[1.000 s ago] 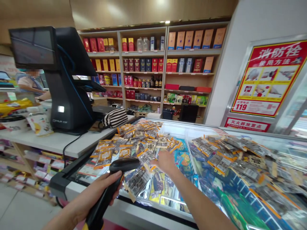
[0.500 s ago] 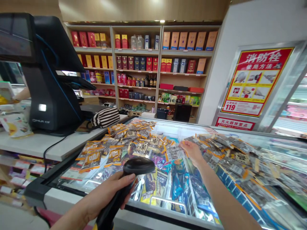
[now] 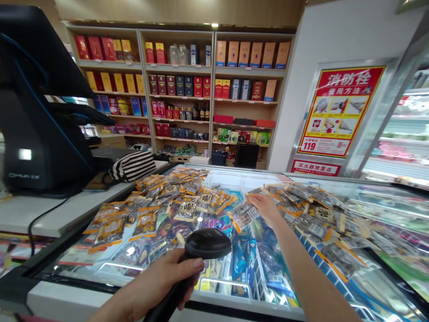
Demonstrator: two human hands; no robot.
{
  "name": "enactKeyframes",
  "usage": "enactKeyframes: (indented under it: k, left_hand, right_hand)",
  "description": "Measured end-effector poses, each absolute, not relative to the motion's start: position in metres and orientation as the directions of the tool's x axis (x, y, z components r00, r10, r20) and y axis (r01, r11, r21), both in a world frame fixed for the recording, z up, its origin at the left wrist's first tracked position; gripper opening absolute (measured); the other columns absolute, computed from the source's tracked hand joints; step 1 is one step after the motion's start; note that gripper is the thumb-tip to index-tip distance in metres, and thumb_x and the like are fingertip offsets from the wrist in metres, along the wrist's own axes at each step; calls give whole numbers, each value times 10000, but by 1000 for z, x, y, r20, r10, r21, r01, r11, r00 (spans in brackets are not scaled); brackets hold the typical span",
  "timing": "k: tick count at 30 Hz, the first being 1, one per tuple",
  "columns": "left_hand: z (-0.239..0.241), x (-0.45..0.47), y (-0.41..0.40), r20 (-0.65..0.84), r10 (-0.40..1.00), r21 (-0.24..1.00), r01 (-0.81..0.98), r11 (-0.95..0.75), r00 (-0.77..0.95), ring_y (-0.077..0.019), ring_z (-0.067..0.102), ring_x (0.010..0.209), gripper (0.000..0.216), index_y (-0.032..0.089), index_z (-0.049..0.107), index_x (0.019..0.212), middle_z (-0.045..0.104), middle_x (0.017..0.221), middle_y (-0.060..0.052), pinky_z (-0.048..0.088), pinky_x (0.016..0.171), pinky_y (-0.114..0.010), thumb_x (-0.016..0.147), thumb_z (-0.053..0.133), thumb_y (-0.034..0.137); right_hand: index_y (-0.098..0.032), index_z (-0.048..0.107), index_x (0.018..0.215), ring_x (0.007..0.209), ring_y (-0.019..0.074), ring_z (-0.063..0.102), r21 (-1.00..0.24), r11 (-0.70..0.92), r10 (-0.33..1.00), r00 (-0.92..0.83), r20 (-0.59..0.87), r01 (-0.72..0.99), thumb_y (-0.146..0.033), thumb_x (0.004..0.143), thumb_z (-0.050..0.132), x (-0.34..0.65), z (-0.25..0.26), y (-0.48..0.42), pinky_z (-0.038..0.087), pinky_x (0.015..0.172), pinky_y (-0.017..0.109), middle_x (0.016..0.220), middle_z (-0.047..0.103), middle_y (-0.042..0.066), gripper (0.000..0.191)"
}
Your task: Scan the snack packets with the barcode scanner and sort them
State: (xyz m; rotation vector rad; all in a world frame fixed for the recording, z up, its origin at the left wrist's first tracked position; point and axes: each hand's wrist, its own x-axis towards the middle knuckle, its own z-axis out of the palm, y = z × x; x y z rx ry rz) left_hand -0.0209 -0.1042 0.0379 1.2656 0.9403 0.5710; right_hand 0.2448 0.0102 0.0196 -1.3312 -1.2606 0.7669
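Note:
My left hand [image 3: 161,284] is wrapped round the handle of a black barcode scanner [image 3: 204,245] held low over the glass-topped freezer [image 3: 214,288]. My right hand [image 3: 266,206] reaches forward over the glass and pinches a clear snack packet [image 3: 243,213] with an orange edge. Left of that hand lies a spread of orange-trimmed snack packets [image 3: 157,205]. To its right lies a second heap of similar packets [image 3: 315,214], mostly back side up.
A black checkout terminal [image 3: 36,116] stands on a white counter [image 3: 30,212] at left, with a striped pouch [image 3: 133,164] beside it. Shelves of boxed goods [image 3: 187,85] fill the back wall. A red fire-safety poster [image 3: 337,112] hangs at right, beside a glass-door cooler [image 3: 398,134].
My right hand moved from the middle of the left pile to the right, up to the edge of the right heap, with a packet in it. The view shifted right; the scanner rose slightly.

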Motion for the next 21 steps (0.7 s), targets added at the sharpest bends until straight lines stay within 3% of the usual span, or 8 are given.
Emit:
enactKeyframes:
  k: [10, 15, 21]
  left_hand:
    - [43, -18, -104, -252, 783, 966, 193, 171, 569, -83, 419, 441, 269, 164, 441, 673, 469, 512, 38, 345, 448, -215, 693, 495, 427]
    - [43, -19, -103, -247, 768, 968, 183, 171, 591, -82, 417, 436, 271, 170, 442, 677, 477, 502, 45, 339, 442, -207, 681, 506, 432]
    - [45, -51, -98, -291, 865, 957, 129, 261, 408, -80, 423, 452, 303, 159, 463, 704, 491, 518, 37, 355, 429, -195, 682, 499, 459]
  right_hand:
    - [-155, 608, 619, 433, 115, 442, -924, 146, 955, 192, 225, 354, -348, 628, 500, 254, 20, 8, 295, 414, 232, 469, 530, -8, 222]
    - [-174, 612, 624, 476, 138, 486, -903, 148, 962, 153, 226, 403, -377, 635, 500, 255, 21, 10, 339, 440, 246, 517, 569, 12, 232]
    - [-132, 625, 801, 660, 231, 548, -767, -1, 879, 367, 306, 642, -426, 667, 430, 311, 24, 3, 395, 567, 327, 684, 617, 90, 376]
